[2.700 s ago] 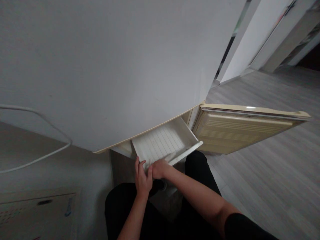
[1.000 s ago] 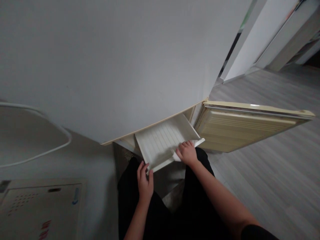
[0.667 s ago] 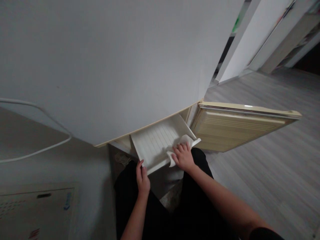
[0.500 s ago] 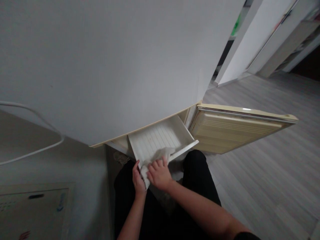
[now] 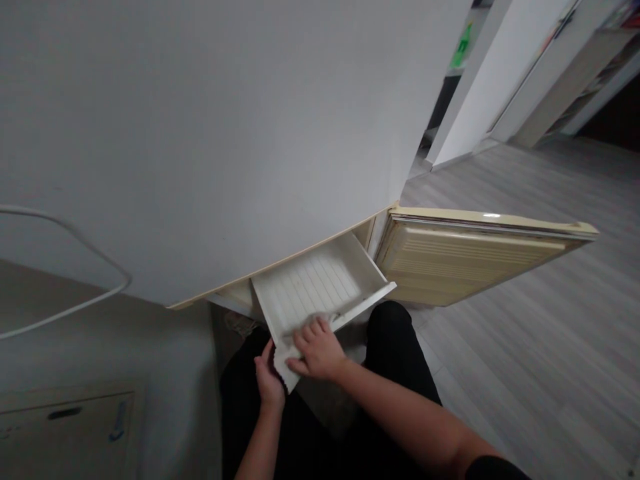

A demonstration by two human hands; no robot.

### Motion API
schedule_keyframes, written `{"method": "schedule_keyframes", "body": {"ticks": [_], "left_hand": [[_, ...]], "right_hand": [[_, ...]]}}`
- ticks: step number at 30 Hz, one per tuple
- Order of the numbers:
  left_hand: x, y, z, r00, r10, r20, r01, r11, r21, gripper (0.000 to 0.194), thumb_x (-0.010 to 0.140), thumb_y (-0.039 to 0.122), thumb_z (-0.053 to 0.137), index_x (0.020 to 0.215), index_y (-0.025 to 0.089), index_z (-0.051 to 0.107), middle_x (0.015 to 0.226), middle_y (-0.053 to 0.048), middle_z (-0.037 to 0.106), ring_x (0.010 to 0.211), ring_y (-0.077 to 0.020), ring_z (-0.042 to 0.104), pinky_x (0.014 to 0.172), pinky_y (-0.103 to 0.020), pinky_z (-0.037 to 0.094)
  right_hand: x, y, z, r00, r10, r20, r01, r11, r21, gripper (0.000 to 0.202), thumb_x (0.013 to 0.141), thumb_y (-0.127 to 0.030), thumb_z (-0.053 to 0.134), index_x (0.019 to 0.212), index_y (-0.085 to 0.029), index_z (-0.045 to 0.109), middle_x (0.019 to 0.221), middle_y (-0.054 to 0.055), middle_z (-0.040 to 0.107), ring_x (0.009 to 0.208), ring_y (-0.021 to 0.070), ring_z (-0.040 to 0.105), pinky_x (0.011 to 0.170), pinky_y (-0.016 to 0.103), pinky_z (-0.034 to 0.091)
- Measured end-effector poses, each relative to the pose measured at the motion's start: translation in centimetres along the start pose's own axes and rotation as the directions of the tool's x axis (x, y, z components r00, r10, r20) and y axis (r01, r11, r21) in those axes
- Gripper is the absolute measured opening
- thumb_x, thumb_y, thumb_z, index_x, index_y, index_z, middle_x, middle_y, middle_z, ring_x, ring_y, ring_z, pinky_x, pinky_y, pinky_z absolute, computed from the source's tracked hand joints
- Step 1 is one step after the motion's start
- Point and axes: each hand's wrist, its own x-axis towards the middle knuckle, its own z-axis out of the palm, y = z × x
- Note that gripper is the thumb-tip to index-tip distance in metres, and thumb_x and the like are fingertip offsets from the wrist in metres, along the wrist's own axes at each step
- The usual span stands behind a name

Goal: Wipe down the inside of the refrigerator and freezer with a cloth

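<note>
A white drawer [image 5: 320,273] with a ribbed bottom is pulled out of a low compartment in the fridge. My left hand [image 5: 269,379] grips the drawer's near left corner from outside, its fingers along the side wall. Over the drawer's front edge, my right hand [image 5: 317,350] presses a crumpled white cloth [image 5: 287,365], fingers curled over it. Part of the cloth hangs at the corner between my two hands. Some of it is hidden under my right palm.
The cream fridge door [image 5: 470,260] stands swung out to the right. Above the drawer rises a big white panel [image 5: 225,133]. A white cable [image 5: 100,250] loops at the left, over a wall hatch [image 5: 65,427]. My knees [image 5: 395,333] are beneath the drawer. Grey wood-look floor [image 5: 540,347] lies right.
My right hand has moved slightly down and left along the drawer's edge, flattening the cloth. Less cloth bunches up inside the drawer. My left hand has shifted a little left and down.
</note>
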Motion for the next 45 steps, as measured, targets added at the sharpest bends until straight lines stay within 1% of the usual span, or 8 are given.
{"method": "schedule_keyframes", "body": {"ticks": [8,13,18,21,25,27,37,45], "left_hand": [[-5.5,-0.5,2.3,0.905,-0.339,-0.257,0.333,0.940,-0.067,0.050,0.101,0.061,0.033,0.136,0.033,0.057,0.161,-0.005,0.046,0.149,-0.0268,0.044,0.122,-0.051,0.037],[-9.9,-2.3,4.2,0.737,-0.676,0.012,0.661,0.718,-0.218,0.053,0.100,0.062,0.040,0.127,0.022,0.061,0.152,-0.015,0.054,0.138,-0.0338,0.056,0.119,-0.054,0.043],[-10.1,1.0,9.2,0.786,-0.575,0.227,0.616,0.697,-0.368,0.044,0.100,0.050,0.046,0.125,0.019,0.063,0.147,-0.015,0.059,0.133,-0.0311,0.061,0.103,-0.042,0.058],[-8.7,3.5,11.4,0.746,-0.603,0.281,0.658,0.607,-0.446,0.048,0.093,0.052,0.055,0.120,0.013,0.063,0.137,-0.021,0.063,0.134,-0.0357,0.060,0.100,-0.043,0.061],[-7.7,5.1,12.3,0.723,-0.632,0.279,0.678,0.571,-0.462,0.050,0.089,0.051,0.059,0.122,0.014,0.060,0.130,-0.022,0.064,0.131,-0.0372,0.062,0.096,-0.045,0.064],[-7.3,5.7,12.6,0.745,-0.600,0.291,0.657,0.587,-0.472,0.050,0.088,0.052,0.058,0.123,0.016,0.058,0.129,-0.022,0.064,0.129,-0.0361,0.063,0.100,-0.048,0.062],[0.1,8.7,18.2,0.861,-0.421,0.284,0.505,0.768,-0.394,0.036,0.089,0.031,0.059,0.122,0.018,0.052,0.126,-0.017,0.054,0.127,-0.0301,0.062,0.105,-0.048,0.058],[7.6,9.2,21.8,0.933,-0.278,0.227,0.336,0.899,-0.282,0.005,0.084,0.017,0.052,0.087,0.021,0.051,0.098,-0.010,0.061,0.108,-0.0254,0.068,0.100,-0.046,0.057]], "right_hand": [[-4.9,14.7,-6.4,0.857,0.463,-0.227,-0.492,0.866,-0.090,0.045,0.107,-0.036,0.039,0.129,-0.011,0.068,0.131,0.018,0.066,0.134,0.0318,0.048,0.124,0.055,0.022],[-5.3,15.7,-5.2,0.741,0.563,-0.366,-0.594,0.804,0.034,0.044,0.107,-0.030,0.036,0.132,-0.016,0.069,0.150,0.013,0.057,0.152,0.0324,0.032,0.125,0.063,0.018],[-4.9,15.6,-4.2,0.653,0.616,-0.440,-0.537,0.787,0.304,0.047,0.106,-0.034,0.032,0.097,-0.017,0.074,0.135,0.012,0.069,0.151,0.0314,0.038,0.125,0.064,0.016],[-5.3,17.0,-4.5,0.432,0.765,-0.478,-0.503,0.644,0.576,0.055,0.102,-0.050,0.030,0.100,-0.013,0.071,0.118,0.018,0.073,0.127,0.0298,0.060,0.117,0.054,0.038],[-7.2,18.4,-5.3,-0.089,0.961,-0.260,-0.479,0.187,0.857,0.066,0.095,-0.063,0.025,0.100,-0.011,0.066,0.102,0.020,0.073,0.100,0.0266,0.068,0.085,0.037,0.055],[-8.3,18.6,-5.7,-0.167,0.973,-0.156,-0.452,0.065,0.890,0.066,0.094,-0.062,0.025,0.107,-0.011,0.066,0.107,0.019,0.072,0.101,0.0257,0.068,0.084,0.036,0.054],[-6.6,18.0,-5.9,0.304,0.951,-0.057,-0.419,0.187,0.889,0.062,0.083,-0.073,0.044,0.078,-0.015,0.064,0.073,0.006,0.064,0.071,0.0185,0.054,0.068,0.032,0.043],[-5.1,17.3,-4.4,0.382,0.919,0.094,-0.323,0.038,0.946,0.054,0.084,-0.069,0.056,0.076,-0.016,0.064,0.070,0.004,0.066,0.070,0.0179,0.058,0.070,0.030,0.046]]}}
